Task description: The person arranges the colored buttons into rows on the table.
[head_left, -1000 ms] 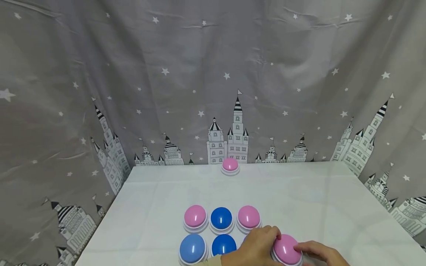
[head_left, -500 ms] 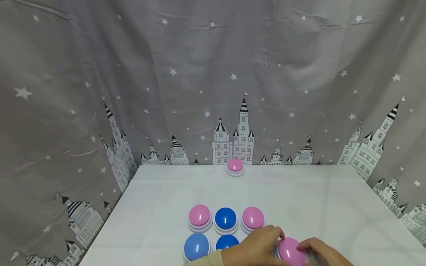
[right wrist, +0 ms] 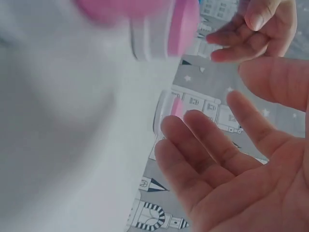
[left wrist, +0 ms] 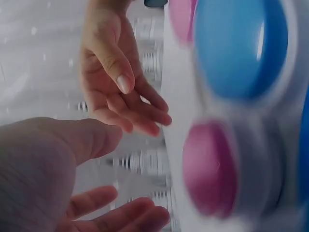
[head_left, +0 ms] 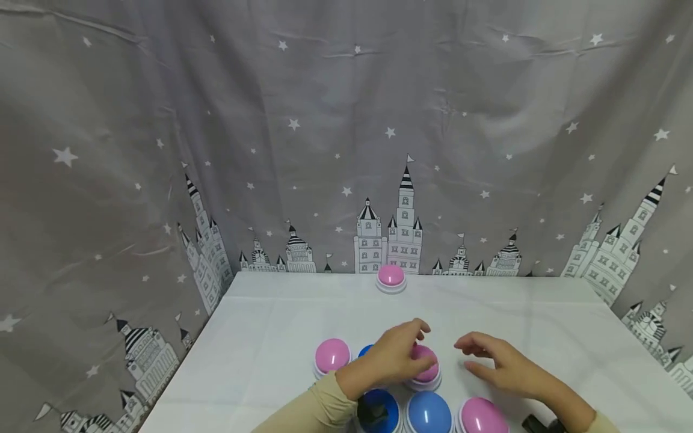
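Both hands hold nothing and have their fingers spread in a loose curve. My left hand [head_left: 387, 355] hovers over the back row of domed push buttons, overlapping the pink button [head_left: 428, 367] on the right of that row. My right hand [head_left: 503, 367] is raised over the table to the right of it, palm facing the left hand. In the front row sit a dark blue button [head_left: 378, 410], a light blue button [head_left: 429, 412] and a pink button [head_left: 483, 417]. A blue button [head_left: 365, 350] behind the left hand is mostly hidden. Another pink button [head_left: 332, 356] stands at the row's left.
A lone pink button [head_left: 391, 276] stands at the far edge of the white table [head_left: 303, 307]. Behind it hangs a grey curtain [head_left: 325, 90] printed with castles and stars. My left sleeve [head_left: 308, 412] covers the front row's left end.
Both hands have let go of the front-row pink button, which now stands beside the light blue one. They have risen and moved forward, the left over the back row. The view has shifted slightly.
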`<act>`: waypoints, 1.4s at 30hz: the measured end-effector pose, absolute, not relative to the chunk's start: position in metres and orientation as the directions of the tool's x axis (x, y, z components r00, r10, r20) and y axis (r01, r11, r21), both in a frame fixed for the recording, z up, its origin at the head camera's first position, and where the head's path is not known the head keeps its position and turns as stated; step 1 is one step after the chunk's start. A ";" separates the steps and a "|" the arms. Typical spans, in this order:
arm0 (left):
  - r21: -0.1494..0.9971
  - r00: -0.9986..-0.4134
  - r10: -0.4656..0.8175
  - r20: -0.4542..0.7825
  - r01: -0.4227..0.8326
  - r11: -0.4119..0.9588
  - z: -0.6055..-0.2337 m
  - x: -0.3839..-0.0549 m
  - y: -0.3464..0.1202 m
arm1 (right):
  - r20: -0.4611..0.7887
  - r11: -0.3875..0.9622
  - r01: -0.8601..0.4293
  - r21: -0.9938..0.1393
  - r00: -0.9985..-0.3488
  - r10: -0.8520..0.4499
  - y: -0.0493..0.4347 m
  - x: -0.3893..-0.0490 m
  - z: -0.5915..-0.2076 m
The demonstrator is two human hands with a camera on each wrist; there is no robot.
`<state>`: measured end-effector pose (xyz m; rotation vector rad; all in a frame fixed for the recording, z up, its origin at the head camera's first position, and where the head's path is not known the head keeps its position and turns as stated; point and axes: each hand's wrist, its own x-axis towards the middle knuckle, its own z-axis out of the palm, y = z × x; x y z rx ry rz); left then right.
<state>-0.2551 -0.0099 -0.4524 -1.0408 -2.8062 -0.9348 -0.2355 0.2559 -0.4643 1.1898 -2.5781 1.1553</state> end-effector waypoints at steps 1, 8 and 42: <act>0.538 -0.796 0.571 0.201 0.577 0.614 -0.450 -0.261 -0.014 | 0.350 0.419 -0.671 -0.611 -0.704 -0.617 0.252 -0.244 -0.462; 0.552 -0.876 0.440 0.197 0.471 0.688 -0.450 -0.316 -0.041 | 0.224 0.490 -0.564 -0.665 -0.776 -0.589 0.226 -0.304 -0.456; 0.761 -0.947 0.215 0.237 0.319 0.566 -0.500 -0.418 -0.051 | 0.168 0.495 -0.365 -0.788 -0.902 -0.397 0.143 -0.418 -0.498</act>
